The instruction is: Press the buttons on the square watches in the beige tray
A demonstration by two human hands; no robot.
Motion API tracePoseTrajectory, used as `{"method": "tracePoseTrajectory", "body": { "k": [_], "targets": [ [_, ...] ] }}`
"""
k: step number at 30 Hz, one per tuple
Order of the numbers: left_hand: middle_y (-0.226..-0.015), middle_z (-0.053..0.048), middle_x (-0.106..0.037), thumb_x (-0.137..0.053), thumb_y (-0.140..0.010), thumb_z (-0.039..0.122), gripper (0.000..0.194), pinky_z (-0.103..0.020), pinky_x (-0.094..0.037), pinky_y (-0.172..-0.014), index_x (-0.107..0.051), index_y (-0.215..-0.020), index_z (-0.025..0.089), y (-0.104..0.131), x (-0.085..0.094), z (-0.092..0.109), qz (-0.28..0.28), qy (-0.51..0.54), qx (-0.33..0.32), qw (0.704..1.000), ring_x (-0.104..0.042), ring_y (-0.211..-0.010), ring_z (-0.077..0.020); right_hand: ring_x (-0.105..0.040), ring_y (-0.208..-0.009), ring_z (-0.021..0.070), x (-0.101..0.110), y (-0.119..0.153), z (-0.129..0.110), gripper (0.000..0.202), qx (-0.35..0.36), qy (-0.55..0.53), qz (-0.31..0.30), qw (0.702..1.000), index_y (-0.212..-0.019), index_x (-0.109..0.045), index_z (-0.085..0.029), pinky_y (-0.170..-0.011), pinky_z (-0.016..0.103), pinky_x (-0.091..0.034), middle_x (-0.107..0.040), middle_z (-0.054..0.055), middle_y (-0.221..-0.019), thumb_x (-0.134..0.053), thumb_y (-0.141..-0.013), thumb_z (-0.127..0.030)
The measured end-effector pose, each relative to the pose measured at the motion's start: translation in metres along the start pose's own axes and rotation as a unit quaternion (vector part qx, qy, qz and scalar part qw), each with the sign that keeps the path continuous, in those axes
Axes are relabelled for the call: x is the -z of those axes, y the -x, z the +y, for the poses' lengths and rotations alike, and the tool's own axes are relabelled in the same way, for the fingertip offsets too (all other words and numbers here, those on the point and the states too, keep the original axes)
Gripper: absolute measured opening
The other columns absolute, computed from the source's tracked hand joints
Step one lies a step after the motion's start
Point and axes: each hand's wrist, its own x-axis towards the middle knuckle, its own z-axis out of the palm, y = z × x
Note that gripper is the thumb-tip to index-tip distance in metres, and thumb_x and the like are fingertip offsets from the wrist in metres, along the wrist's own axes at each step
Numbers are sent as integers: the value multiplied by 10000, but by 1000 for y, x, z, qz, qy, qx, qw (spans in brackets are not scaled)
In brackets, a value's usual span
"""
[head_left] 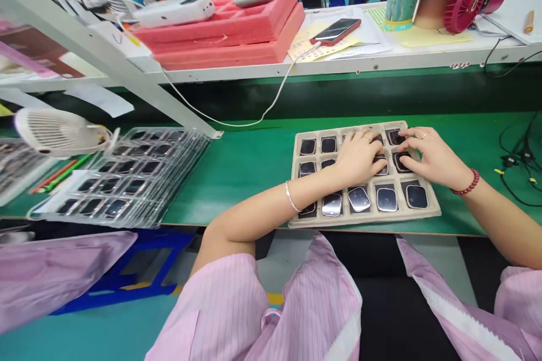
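A beige tray (pixel 432 215) with pockets lies on the green bench in front of me, holding several small dark glossy rounded-square parts (pixel 387 199). My left hand (pixel 359 155) rests on the tray's upper middle pockets, fingers curled down over a part there. My right hand (pixel 429 153) lies over the tray's upper right pockets, fingertips touching a dark part (pixel 400 159). Whether either hand grips a part is hidden by the fingers. A bangle sits on my left wrist and a red bead bracelet on my right.
A stack of clear plastic trays (pixel 127 177) with similar dark parts lies at the left, beside a white fan (pixel 59 132). On the raised shelf sit pink foam trays (pixel 237 25), a phone (pixel 336 31) with a white cable, a cup and a red fan (pixel 466 0). Black cables (pixel 519 163) lie at right.
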Motion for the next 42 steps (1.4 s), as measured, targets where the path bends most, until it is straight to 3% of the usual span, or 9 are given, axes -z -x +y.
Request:
{"method": "tracePoseTrajectory", "body": {
  "k": [4, 9, 13, 16, 19, 22, 26, 30, 42],
  "targets": [
    [-1467, -154, -533, -578, -897, 208, 179, -501, -316, -1140, -674, -1042, 166, 31, 38, -10, -16, -40, -18, 999, -426, -1400, -322, -524, -1269, 386, 5, 2, -24, 194, 38, 13, -1, 999, -1005, -713, -191, -1072, 600, -421, -623, 156, -1309, -592, -884, -283],
    [-1457, -108, -560, -560, -924, 229, 150, -550, -283, -1158, -701, -893, 189, 111, 89, -26, -107, -61, 7, 992, -423, -1415, -324, -507, -1305, 356, -12, -15, -91, 212, 201, -23, -106, 973, -945, -727, -192, -1057, 548, -461, -629, 146, -1312, -529, -954, -270],
    [-1534, -177, -457, -667, -878, 349, 257, -609, -271, -1168, -660, -1070, 178, 163, 89, -29, -121, -77, 114, 983, -365, -1460, -362, -492, -1322, 424, -43, -26, -131, 194, 256, 28, -152, 954, -929, -730, -120, -1069, 605, -439, -607, 229, -1349, -623, -907, -280],
    [-1541, -178, -446, -693, -848, 307, 224, -526, -314, -1186, -608, -1006, 173, 179, 78, -27, -65, 7, 139, 988, -324, -1490, -330, -462, -1360, 430, -51, -32, -142, 89, 258, -25, -163, 952, -878, -689, -132, -1093, 594, -423, -584, 240, -1378, -688, -820, -199],
    [-1383, -145, -607, -685, -810, 205, 158, -446, -407, -1130, -542, -876, 190, 171, 70, -28, 30, 180, 142, 973, -494, -1375, -286, -599, -1237, 325, -40, -42, -137, 76, 211, -234, -221, 923, -803, -585, -203, -987, 464, -533, -669, 152, -1268, -646, -813, -158],
    [-1031, -98, -739, -667, -809, 219, 173, -331, -546, -847, -543, -923, 180, 143, 60, -38, 106, 399, 181, 893, -709, -949, -208, -732, -873, 235, -31, -56, -118, 150, 31, -428, -257, 866, -836, -536, -227, -737, 351, -605, -757, 82, -997, -685, -828, -220],
    [-893, -64, -738, -717, -780, 293, 365, -199, -394, -513, -617, -1102, 154, 96, 44, -59, 96, 608, 210, 759, -621, -596, -103, -680, -613, 150, -33, -72, -84, 266, -183, -529, -187, 807, -999, -652, -208, -541, 249, -573, -760, 64, -885, -792, -790, -298],
    [-1012, -85, -740, -795, -747, 334, 573, -198, -385, -531, -629, -1275, 185, 78, 37, -69, 56, 700, 202, 683, -658, -687, -120, -709, -814, 158, -37, -72, -66, 392, -209, -620, -186, 733, -1212, -680, -232, -611, 227, -617, -734, 74, -1109, -760, -834, -303],
    [-991, -91, -740, -819, -741, 408, 657, -194, -440, -521, -608, -1323, 186, 87, 40, -71, 20, 708, 204, 676, -704, -708, -146, -697, -867, 152, -35, -68, -66, 471, -191, -655, -211, 700, -1320, -657, -274, -669, 226, -630, -712, 61, -1149, -747, -858, -274]
  ]
}}
